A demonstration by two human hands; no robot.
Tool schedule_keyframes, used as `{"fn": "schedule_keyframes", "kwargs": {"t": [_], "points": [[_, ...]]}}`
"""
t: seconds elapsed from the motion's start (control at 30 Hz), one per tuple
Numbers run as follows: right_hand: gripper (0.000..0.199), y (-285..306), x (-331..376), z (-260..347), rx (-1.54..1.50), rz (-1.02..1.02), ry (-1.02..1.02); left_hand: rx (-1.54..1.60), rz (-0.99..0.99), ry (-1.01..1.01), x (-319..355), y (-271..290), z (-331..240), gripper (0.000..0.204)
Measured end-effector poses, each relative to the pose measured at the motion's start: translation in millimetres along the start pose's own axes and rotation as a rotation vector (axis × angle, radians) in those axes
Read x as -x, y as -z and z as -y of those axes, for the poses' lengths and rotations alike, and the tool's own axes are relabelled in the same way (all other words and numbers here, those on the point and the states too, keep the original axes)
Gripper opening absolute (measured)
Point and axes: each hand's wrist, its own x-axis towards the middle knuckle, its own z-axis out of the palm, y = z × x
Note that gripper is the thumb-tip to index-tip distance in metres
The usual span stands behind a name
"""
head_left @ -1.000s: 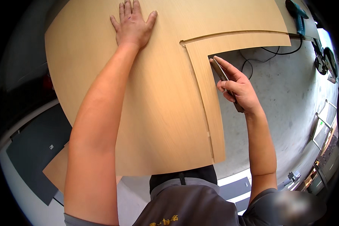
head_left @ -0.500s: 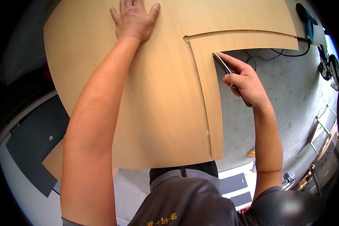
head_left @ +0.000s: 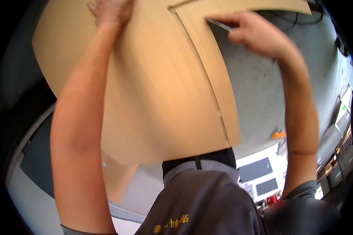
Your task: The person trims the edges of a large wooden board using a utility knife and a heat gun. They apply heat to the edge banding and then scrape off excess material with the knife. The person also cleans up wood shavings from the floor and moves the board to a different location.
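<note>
A large light-wood panel (head_left: 161,90) with a rounded outline fills the upper middle of the view. A thin wooden strip (head_left: 219,90) lies along its cut-out edge, curving from the top down to the lower right. My left hand (head_left: 111,11) presses flat on the panel at the top edge, fingers partly out of view. My right hand (head_left: 255,33) grips a slim dark flat tool (head_left: 219,24), whose tip touches the strip's inner edge near the top.
Grey concrete floor (head_left: 262,90) lies under the cut-out to the right. A small orange object (head_left: 278,135) sits on it. Dark boards (head_left: 39,164) lie at the lower left, and grey panels (head_left: 261,176) at the lower right. Cables run near the top right.
The view has dropped closer to the panel, so both hands now sit at the top edge. My right hand has slid the tool up along the strip's inner edge. The left hand stays pressed flat.
</note>
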Motion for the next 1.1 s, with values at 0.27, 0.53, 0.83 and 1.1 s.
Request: {"fn": "schedule_keyframes", "kwargs": {"t": [0.27, 0.53, 0.83, 1.1], "points": [[0.058, 17.9, 55.0, -2.7, 0.275, 0.199, -0.052, -0.057, -0.033, -0.088, -29.4, -16.7, 1.8, 0.080], [0.049, -132.8, 330.1, -109.1, 0.265, 0.491, -0.318, -0.011, -0.131, -0.213, -31.2, -20.6, 21.3, 0.084], [0.063, -34.6, 142.7, -71.7, -0.183, -0.162, 0.109, 0.042, -0.059, -0.086, 0.7, -7.4, -5.6, 0.083], [0.070, -20.0, 30.1, -6.9, -0.445, -0.112, -0.012, 0.067, -0.048, -0.070, 6.1, 1.3, -5.5, 0.080]]}}
